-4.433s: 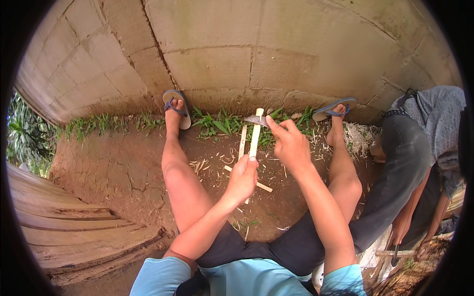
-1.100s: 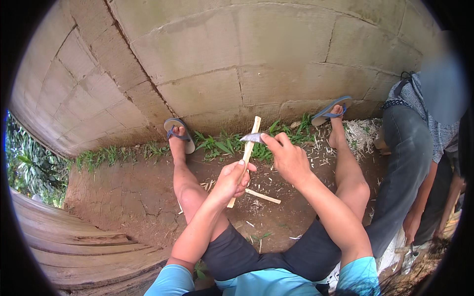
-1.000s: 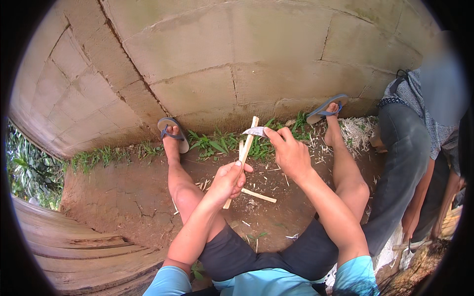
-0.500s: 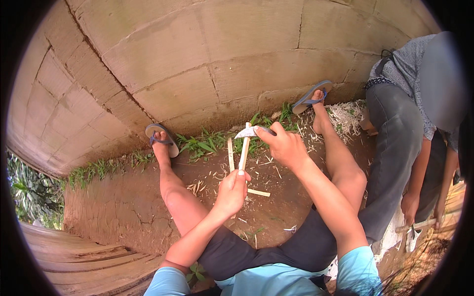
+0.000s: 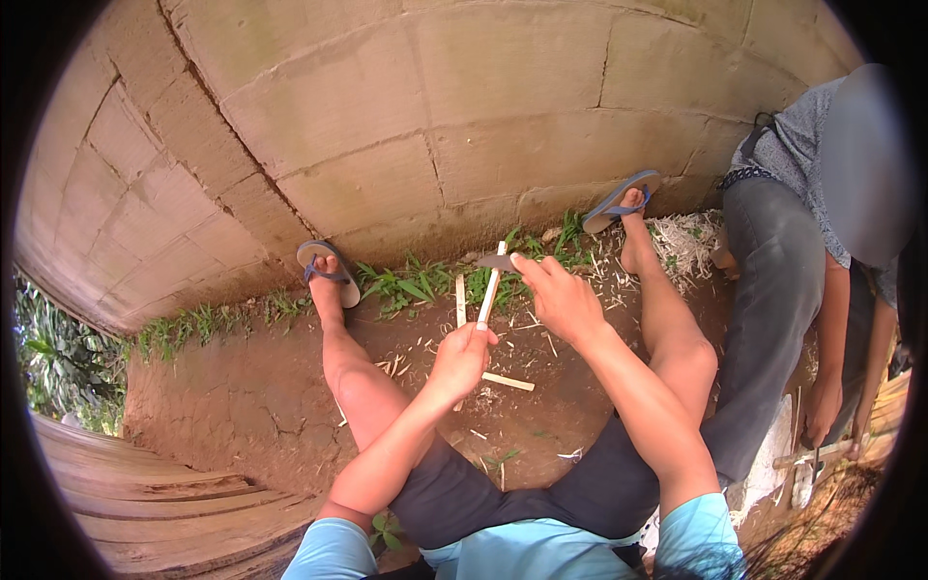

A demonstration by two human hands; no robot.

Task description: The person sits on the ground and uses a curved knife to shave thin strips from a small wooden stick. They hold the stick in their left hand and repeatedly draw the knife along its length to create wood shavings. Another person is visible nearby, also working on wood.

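Note:
My left hand is closed around the lower end of a pale, narrow wooden stick, which points up and away from me. My right hand grips a knife by its handle, mostly hidden in the fingers. The short, dark, pointed knife blade lies across the stick near its far end. Below my hands, one pale wooden strip and another strip are on the brown soil, among scattered shavings.
A block wall rises ahead, with grass along its foot. My sandalled feet rest near it, legs spread around the work. At right sits a co-worker, hands on a pale piece of wood. Wooden boards lie at lower left.
The blade has tilted, its face going from bright to dark, and it still crosses the stick near the far end. Both hands keep their grips. The whole view has shifted slightly.

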